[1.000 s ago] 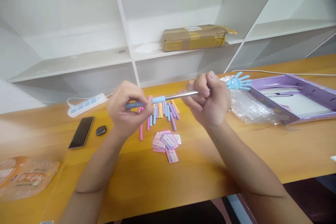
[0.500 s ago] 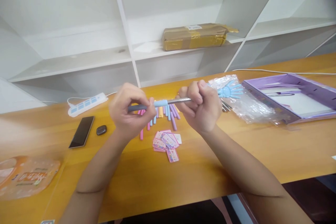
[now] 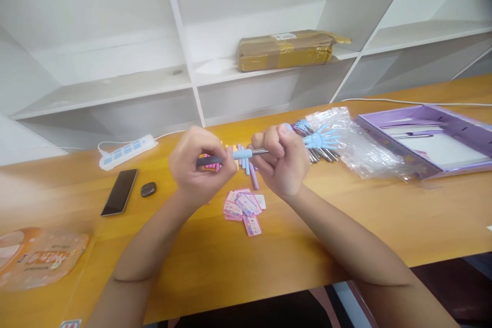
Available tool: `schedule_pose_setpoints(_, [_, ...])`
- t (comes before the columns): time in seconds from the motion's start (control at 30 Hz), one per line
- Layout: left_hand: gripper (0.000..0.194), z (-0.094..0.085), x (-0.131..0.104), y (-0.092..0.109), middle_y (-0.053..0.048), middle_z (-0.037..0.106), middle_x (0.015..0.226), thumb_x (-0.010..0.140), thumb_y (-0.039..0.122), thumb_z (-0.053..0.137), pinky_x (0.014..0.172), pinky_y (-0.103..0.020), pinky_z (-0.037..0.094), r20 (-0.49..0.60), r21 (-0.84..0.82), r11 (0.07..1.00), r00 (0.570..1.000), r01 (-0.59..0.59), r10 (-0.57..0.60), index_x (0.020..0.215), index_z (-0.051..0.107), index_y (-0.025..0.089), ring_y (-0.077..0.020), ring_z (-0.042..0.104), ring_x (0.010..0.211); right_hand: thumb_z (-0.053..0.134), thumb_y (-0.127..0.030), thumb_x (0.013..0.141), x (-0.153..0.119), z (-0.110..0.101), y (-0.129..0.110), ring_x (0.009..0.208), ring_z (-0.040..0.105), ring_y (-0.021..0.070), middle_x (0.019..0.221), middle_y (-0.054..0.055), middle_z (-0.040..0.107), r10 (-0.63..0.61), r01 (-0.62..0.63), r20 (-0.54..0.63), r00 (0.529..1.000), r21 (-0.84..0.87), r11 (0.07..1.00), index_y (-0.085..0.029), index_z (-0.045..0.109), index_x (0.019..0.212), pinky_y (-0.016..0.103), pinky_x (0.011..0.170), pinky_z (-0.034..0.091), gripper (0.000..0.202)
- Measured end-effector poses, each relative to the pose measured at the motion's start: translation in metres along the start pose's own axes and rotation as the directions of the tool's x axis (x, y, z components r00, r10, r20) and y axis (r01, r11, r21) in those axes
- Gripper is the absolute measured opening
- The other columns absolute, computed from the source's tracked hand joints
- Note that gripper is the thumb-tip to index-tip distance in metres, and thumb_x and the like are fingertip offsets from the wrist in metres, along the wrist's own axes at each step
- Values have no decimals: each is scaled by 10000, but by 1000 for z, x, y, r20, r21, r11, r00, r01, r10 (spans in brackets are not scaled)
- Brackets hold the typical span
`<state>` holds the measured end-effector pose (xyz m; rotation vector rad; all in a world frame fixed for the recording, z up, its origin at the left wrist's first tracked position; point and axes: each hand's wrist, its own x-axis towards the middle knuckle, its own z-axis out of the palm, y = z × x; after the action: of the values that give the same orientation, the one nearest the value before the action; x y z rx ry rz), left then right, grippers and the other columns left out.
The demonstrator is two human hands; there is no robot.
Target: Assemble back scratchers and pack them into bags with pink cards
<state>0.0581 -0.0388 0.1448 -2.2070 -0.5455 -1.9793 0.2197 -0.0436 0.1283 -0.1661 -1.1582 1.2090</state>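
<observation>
Both hands hold a back scratcher with a blue hand-shaped head (image 3: 322,138), a metal shaft (image 3: 260,151), a light blue sleeve (image 3: 242,154) and a dark grey end (image 3: 209,161). My left hand (image 3: 200,164) is closed in a pinch on the dark end beside the sleeve. Wrapped round the metal shaft is my right hand (image 3: 282,161), with the head sticking out past it on the right. Beneath the hands lie several coloured tubes (image 3: 253,177), partly hidden. Pink cards (image 3: 242,207) lie in a loose pile nearer to me.
Behind my right hand are more metal rods (image 3: 326,155) and a clear plastic bag (image 3: 365,151). A purple box (image 3: 426,169) holds papers and a pen. At left are a phone (image 3: 120,192), a small black object (image 3: 148,189), a power strip (image 3: 128,152) and an orange pouch (image 3: 42,259).
My right hand has moved left and my left hand slightly right, so they are closer together. Less metal shaft shows between them, and more rods are uncovered behind.
</observation>
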Motion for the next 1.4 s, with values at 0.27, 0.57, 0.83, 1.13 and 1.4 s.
schedule_pose_setpoints(0.27, [260, 3, -5, 3, 50, 597, 710, 776, 42, 736, 515, -267, 423, -6, 23, 999, 1000, 25, -25, 823, 575, 241, -118, 538, 619, 585, -668, 1035, -3, 7, 5, 439, 130, 86, 534, -88, 128, 7, -5, -78, 997, 19, 1000, -238, 320, 596, 227, 371, 125, 669])
schedule_pose_setpoints(0.57, [274, 5, -7, 2, 54, 589, 715, 757, 19, 730, 526, -256, 416, 4, -5, 999, 999, 35, -35, 817, 569, 232, -107, 537, 621, 579, -649, 1037, -6, 6, 9, 440, 162, 87, 534, -81, 153, 24, -21, -80, 997, 37, 999, -233, 310, 592, 222, 378, 149, 666])
schedule_pose_setpoints(0.83, [256, 10, -10, 4, 58, 578, 692, 776, 33, 717, 533, -256, 431, -17, -1, 999, 999, 48, -48, 800, 560, 233, -107, 527, 609, 576, -731, 1001, -4, 7, 12, 442, 156, 94, 505, -86, 124, 53, -51, -122, 991, 15, 999, -244, 290, 580, 226, 381, 139, 704])
schedule_pose_setpoints(1.13, [258, -11, -1, -20, 46, 629, 845, 790, 61, 743, 427, -176, 412, 90, 21, 966, 962, 257, -257, 950, 614, 218, -46, 577, 531, 612, -646, 1025, 5, -2, 11, 397, 172, 55, 533, -110, 250, 81, -82, -25, 996, -67, 994, -218, 564, 744, 226, 395, 160, 515])
schedule_pose_setpoints(1.4, [235, -20, 13, -21, 27, 588, 850, 787, 34, 747, 491, -203, 483, -19, -65, 964, 965, 259, -261, 878, 623, 211, -61, 568, 643, 557, -811, 943, 19, -16, -12, 403, 178, 77, 535, -102, 306, 122, -122, 3, 992, -16, 992, -222, 670, 918, 268, 397, 148, 601])
